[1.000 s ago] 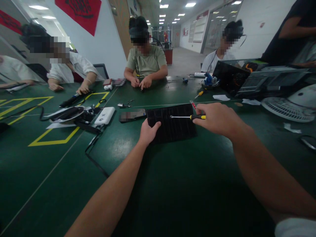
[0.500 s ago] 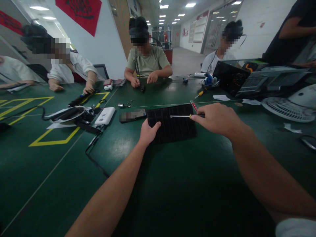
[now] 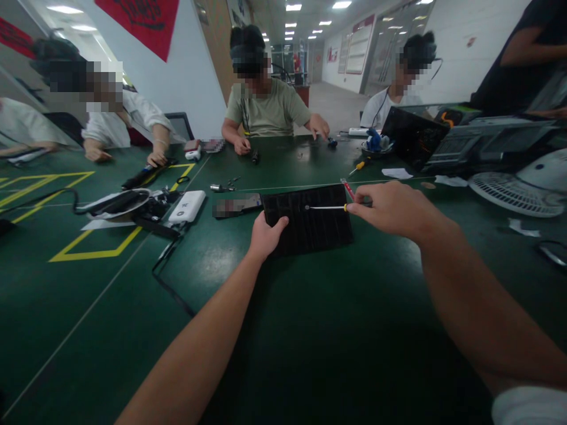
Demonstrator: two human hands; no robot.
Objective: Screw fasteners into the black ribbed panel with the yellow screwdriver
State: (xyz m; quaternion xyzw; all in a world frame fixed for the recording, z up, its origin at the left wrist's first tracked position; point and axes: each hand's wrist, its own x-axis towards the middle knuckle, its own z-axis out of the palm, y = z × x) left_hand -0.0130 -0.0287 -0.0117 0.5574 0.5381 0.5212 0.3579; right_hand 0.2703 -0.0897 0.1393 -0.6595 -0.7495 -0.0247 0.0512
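Observation:
My left hand (image 3: pixel 266 235) grips the left edge of a black, flat, ribbed panel (image 3: pixel 321 230), thumb lying on its face. The panel is held slightly tilted over the green table. In my right hand (image 3: pixel 392 209) is a screwdriver (image 3: pixel 328 208) with a thin metal shaft and a yellow collar, its handle mostly hidden by my fingers. The shaft points left across the panel, its tip at a small round spot on the upper middle. A red strip-like thing (image 3: pixel 348 188) shows behind the panel's upper right corner.
A phone-like object (image 3: pixel 237 205) and small metal parts (image 3: pixel 228 186) lie left of the panel. Further left are a white box (image 3: pixel 187 206) and cabled parts. A yellow screwdriver (image 3: pixel 359 166), paper scraps and a white fan (image 3: pixel 516 192) are to the right. Co-workers sit opposite.
The co-worker opposite has reached a hand across toward a small dark object on the table. My hands, panel and screwdriver have hardly moved; the view has shifted slightly.

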